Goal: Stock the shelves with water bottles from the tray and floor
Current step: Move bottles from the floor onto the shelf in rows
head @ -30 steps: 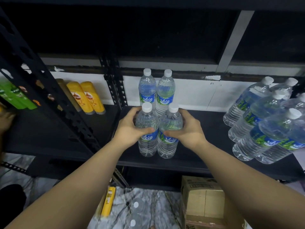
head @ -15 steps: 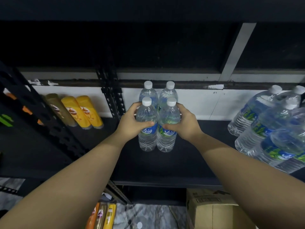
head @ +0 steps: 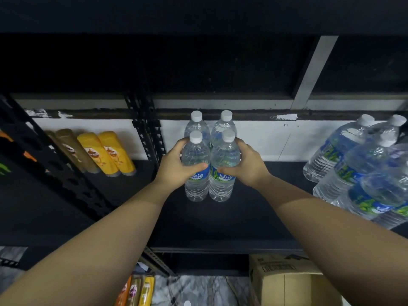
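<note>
Progress: partial | left hand [head: 174, 166] and right hand [head: 247, 165] are clasping front bottles [head: 208, 171] on shelf [head: 220, 221] behind-row [head: 210, 124] standing | remaining stock unseen

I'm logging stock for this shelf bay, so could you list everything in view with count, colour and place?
Front water bottles: two, clear with white caps and blue-green labels, upright mid-shelf, one in each hand.
Back water bottles: two, same kind, upright directly behind the front pair.
Large water bottles: at least five, clear with white caps, grouped at the right of the shelf.
Yellow bottles: two, yellow, next bay to the left, beside two brownish ones.
Shelf: one, black board.
Upright post: black, perforated, between the bays.
Cardboard box: one, brown, on the floor below.
Left hand: grips the left front bottle.
Right hand: grips the right front bottle.
</note>
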Available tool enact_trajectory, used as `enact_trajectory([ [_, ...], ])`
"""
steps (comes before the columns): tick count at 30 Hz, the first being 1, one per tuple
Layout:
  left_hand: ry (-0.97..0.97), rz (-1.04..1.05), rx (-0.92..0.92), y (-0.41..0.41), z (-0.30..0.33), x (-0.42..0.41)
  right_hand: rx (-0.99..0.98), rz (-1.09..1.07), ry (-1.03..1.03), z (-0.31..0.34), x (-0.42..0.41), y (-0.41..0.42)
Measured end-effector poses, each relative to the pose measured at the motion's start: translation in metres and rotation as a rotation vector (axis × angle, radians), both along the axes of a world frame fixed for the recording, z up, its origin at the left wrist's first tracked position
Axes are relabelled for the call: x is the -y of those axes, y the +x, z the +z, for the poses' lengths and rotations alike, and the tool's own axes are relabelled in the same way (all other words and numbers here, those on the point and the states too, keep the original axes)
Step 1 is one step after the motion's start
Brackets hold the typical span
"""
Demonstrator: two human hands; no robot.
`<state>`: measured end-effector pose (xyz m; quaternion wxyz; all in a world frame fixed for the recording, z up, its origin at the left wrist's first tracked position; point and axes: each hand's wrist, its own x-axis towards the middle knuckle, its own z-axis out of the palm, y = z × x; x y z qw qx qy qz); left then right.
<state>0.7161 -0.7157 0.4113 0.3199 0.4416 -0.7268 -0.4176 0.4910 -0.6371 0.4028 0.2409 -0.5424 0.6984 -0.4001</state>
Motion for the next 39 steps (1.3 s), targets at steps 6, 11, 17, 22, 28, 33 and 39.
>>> enact_trajectory([
  [6,0.032,-0.001,0.048,0.003,0.002,0.001,0.049,0.014,0.064,0.010,-0.006,0.000],
  [11,0.072,-0.038,0.110,0.008,0.003,-0.005,0.016,-0.030,0.123,0.011,-0.016,0.000],
  [17,0.106,0.107,0.237,0.023,-0.010,-0.037,-0.096,-0.125,0.158,0.002,-0.056,0.003],
  [22,0.137,0.197,0.300,0.030,-0.019,-0.084,-0.093,-0.041,0.177,-0.012,-0.093,0.016],
  [28,0.133,0.192,0.401,0.045,-0.034,-0.169,-0.141,0.164,0.202,-0.026,-0.150,0.038],
  [33,0.211,0.237,0.421,0.060,-0.059,-0.246,-0.124,0.270,0.234,-0.045,-0.199,0.053],
  [39,0.301,0.334,0.454,0.092,-0.090,-0.319,-0.093,0.375,0.304,-0.074,-0.239,0.081],
])
